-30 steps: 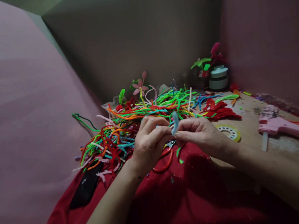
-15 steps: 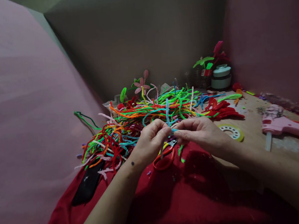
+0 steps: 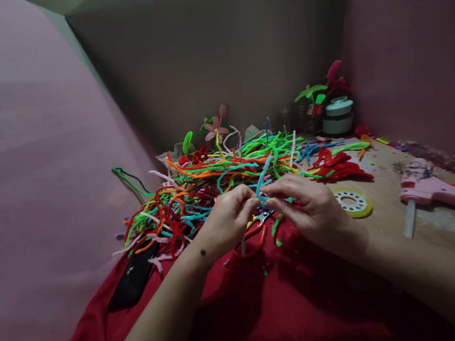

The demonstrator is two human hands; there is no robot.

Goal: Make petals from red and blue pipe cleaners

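Note:
A light blue pipe cleaner [image 3: 264, 173] is pinched between my two hands, with one end standing up and leaning right. My left hand [image 3: 234, 213] is closed on it, thumb against fingertips. Facing it, my right hand [image 3: 309, 203] grips the blue strand between thumb and fingers, a short piece sticking out beneath the fingers. Where the strand bends or crosses is partly covered by the fingertips. Under the hands lie red-handled cutters [image 3: 262, 218] on the red cloth [image 3: 233, 309]. A large tangle of coloured pipe cleaners [image 3: 195, 173] spreads just behind the hands.
To the right are a yellow tape roll [image 3: 353, 202] and a pink glue gun [image 3: 430, 188]. A dark phone-like object [image 3: 133, 281] lies at left. Pipe-cleaner flowers [image 3: 216, 128] and a lidded jar [image 3: 338, 114] stand at the back, near the walls.
The upright end of the blue pipe cleaner has tilted to the right. My right hand's fingers have shifted at the strand, while my left hand stays nearly in place.

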